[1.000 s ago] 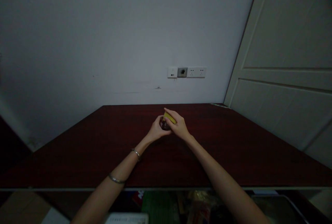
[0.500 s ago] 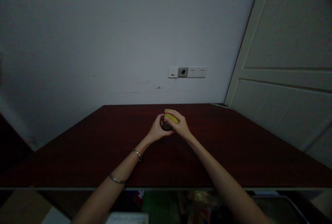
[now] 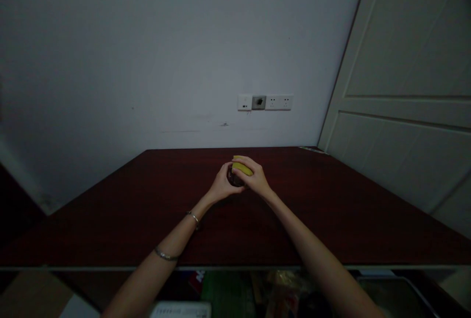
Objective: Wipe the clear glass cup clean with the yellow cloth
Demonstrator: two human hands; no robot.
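Observation:
A dark, shiny round vessel [image 3: 234, 179], which looks like a glass cup or small bowl, is at the middle of the table, partly hidden by fingers. My left hand [image 3: 221, 185] wraps round its left and near side, thumb and fingers curled. A yellow sponge-like pad [image 3: 243, 169] is pinched in my right hand [image 3: 259, 178], with the thumb on the near side and the fingers over the top. The pad lies against the upper right of the vessel. Whether the vessel touches the table I cannot tell.
The dark red table [image 3: 147, 200] reaches back to a pale wall with a row of sockets [image 3: 265, 102]. A white panelled door [image 3: 405, 82] stands at the right. Below the table's front edge is an open space with a green thing [image 3: 224, 293], a white box [image 3: 180, 309] and wrapped items.
The view has shifted very slightly. Both hands keep their hold, and the yellow pad and the vessel stay almost where they were.

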